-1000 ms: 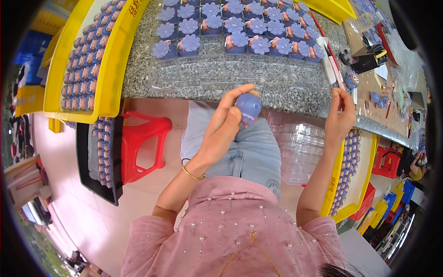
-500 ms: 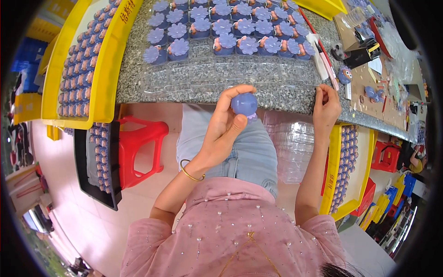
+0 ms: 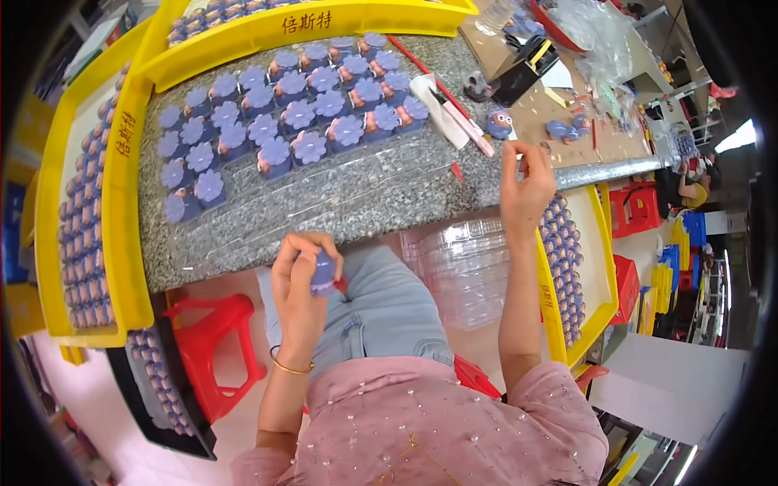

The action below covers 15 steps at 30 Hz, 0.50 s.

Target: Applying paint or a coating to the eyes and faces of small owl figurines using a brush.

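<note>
A person in a pink top and pale jeans sits at a speckled stone table (image 3: 421, 186), seen from above. The left hand (image 3: 298, 271) is in front of the table's near edge, over the lap, its fingers bent closed around a small purple figure (image 3: 324, 271) with a scalloped rim at its lower end. The right hand (image 3: 528, 182) is raised at the table's right side, fingers curled, thumb and fingertips close together — whether they pinch anything small, I cannot tell. Just beyond those fingertips stands a purple figure with big round eyes (image 3: 500, 124); to its left, a pink knife-like tool (image 3: 466, 125) lies by a white strip (image 3: 436, 109). A clear plastic tray (image 3: 356, 182) on the table holds rows of purple flower-topped figures (image 3: 263, 130). Yellow bins (image 3: 130, 202) filled with similar pieces border it — to the left and behind.
</note>
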Motion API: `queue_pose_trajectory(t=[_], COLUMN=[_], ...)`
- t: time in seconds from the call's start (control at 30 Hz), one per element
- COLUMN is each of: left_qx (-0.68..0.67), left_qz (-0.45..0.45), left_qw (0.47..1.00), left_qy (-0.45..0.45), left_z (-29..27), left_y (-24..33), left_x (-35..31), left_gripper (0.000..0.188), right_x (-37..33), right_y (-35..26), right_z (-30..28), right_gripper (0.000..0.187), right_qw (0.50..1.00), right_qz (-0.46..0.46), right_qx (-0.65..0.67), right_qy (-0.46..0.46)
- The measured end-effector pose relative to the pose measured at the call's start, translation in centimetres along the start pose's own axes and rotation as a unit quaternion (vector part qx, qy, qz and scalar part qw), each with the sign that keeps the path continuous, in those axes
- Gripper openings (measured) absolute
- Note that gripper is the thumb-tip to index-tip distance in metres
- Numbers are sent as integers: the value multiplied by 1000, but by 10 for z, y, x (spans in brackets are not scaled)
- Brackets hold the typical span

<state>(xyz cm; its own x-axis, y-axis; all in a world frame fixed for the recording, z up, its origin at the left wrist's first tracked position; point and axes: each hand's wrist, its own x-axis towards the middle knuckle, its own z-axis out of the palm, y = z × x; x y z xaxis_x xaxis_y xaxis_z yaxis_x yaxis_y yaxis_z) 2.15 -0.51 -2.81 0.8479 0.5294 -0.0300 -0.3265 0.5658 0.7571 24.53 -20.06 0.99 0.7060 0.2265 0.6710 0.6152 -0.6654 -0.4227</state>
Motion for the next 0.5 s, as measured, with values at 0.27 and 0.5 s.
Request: queue_pose_trajectory(t=[0.27, 0.5], left_qx=[-93, 31], left_qz=[-31, 6], left_qw=[994, 997], left_qy=[-54, -66], left_z=[-5, 6], left_y=[1, 7], left_x=[0, 4], left_gripper=[24, 59], right_x=[109, 185], right_y=[103, 185], right_z=[15, 53], right_gripper=[35, 38], right_qw=[996, 931], right_qz=[52, 336], right_qx=[-57, 24], right_qy=[41, -142])
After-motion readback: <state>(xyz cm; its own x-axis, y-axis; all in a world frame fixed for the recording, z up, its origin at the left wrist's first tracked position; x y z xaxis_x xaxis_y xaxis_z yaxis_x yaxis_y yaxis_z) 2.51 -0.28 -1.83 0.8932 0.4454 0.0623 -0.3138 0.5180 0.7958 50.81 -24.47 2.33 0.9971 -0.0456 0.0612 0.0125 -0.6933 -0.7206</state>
